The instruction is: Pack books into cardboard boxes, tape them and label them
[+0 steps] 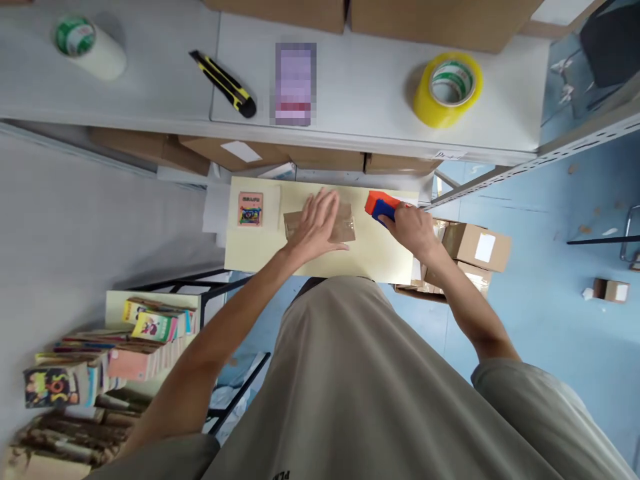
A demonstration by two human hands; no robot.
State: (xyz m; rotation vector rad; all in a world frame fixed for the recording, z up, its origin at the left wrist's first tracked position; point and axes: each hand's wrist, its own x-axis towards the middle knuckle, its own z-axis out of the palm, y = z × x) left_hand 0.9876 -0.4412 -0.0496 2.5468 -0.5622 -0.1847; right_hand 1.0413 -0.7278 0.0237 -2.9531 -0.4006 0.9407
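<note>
My left hand point(316, 227) lies flat across a small brown cardboard package point(345, 224), its fingers stretched out and covering the package's middle. Shiny clear tape shows at the package's right end. To the right, my right hand point(414, 230) is wrapped round an orange-and-blue tool point(381, 204) that looks like a tape dispenser; my fingers hide part of it. The tool is held apart from the package, over the right side of a pale yellow tabletop point(380, 257). A small pink picture book point(250, 209) rests at the tabletop's left end.
On the grey shelf point(350, 80) ahead are a yellow tape roll point(447, 90), a box cutter point(223, 83), a white tape roll point(90, 47) and a blurred-out purple item point(294, 83). Books point(150, 330) are stacked at lower left. Cardboard boxes point(477, 247) stand at right.
</note>
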